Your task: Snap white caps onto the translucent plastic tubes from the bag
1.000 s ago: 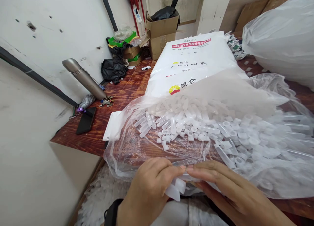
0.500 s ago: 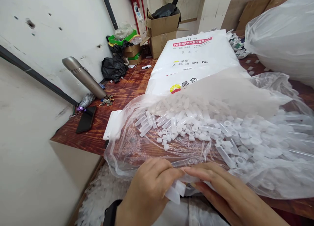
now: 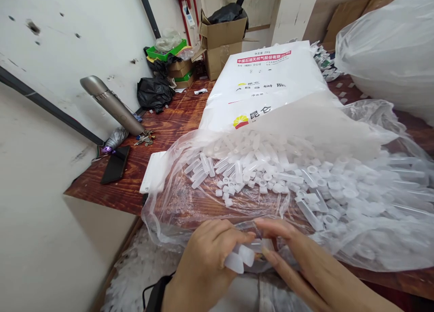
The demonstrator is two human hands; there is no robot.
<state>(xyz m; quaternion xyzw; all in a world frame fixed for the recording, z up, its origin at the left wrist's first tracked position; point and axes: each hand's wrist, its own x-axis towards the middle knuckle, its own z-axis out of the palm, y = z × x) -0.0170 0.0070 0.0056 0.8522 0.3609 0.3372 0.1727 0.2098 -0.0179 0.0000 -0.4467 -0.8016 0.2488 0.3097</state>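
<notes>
My left hand is closed around several translucent plastic tubes, whose rounded ends stick out below the thumb. Close by on the right, the thumb and fingers of my right hand are around a small translucent plastic cap at the end of one tube; the fingers partly hide it. Both hands are at the front edge of a clear plastic bag lying open on the table. Inside the bag are loose tubes and a heap of small ring-shaped caps.
A printed white sack lies behind the bag. On the left are a phone, keys, a metal flask and a white box. A large filled bag stands at right. More plastic pieces lie below the table.
My right hand's fingers have parted from its thumb around the tube's end, showing more of it. The tubes in my left hand have tilted slightly. The view has shifted a little.
</notes>
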